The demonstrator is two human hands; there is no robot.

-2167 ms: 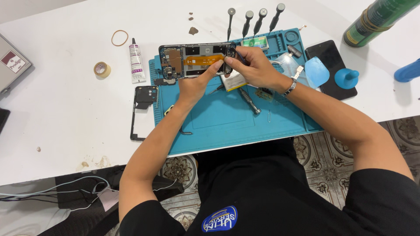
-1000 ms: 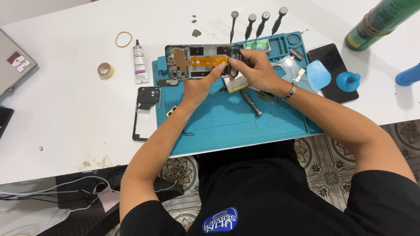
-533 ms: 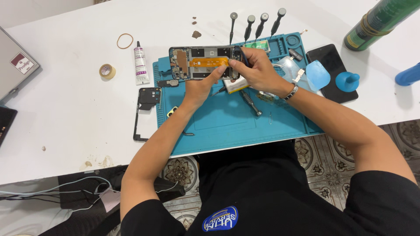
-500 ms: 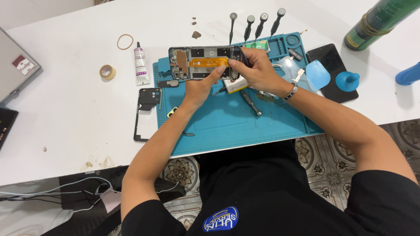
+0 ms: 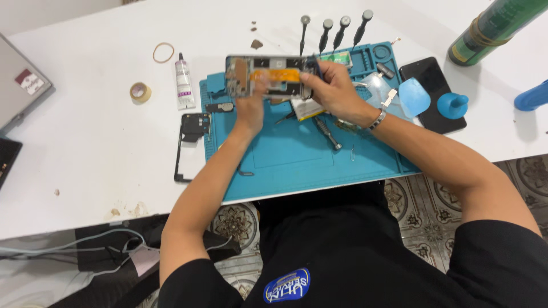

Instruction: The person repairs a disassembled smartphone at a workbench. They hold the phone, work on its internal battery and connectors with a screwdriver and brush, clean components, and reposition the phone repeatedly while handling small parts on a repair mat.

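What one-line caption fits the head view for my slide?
Both hands, left hand and right hand, work on an opened phone over a blue mat on a white table.

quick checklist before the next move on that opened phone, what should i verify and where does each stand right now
1. Left hand steadying the opened phone: ok, its fingers rest on the phone's lower edge.
2. Right hand at the phone's right end: ok, but what its fingertips pinch: cannot tell.
3. Phone over the blue mat: ok.
4. Spare screwdriver within reach on the mat: ok.
5. Four screwdrivers lined up beyond the mat: ok.
6. Loose black frame half off the mat's left edge: not ok.
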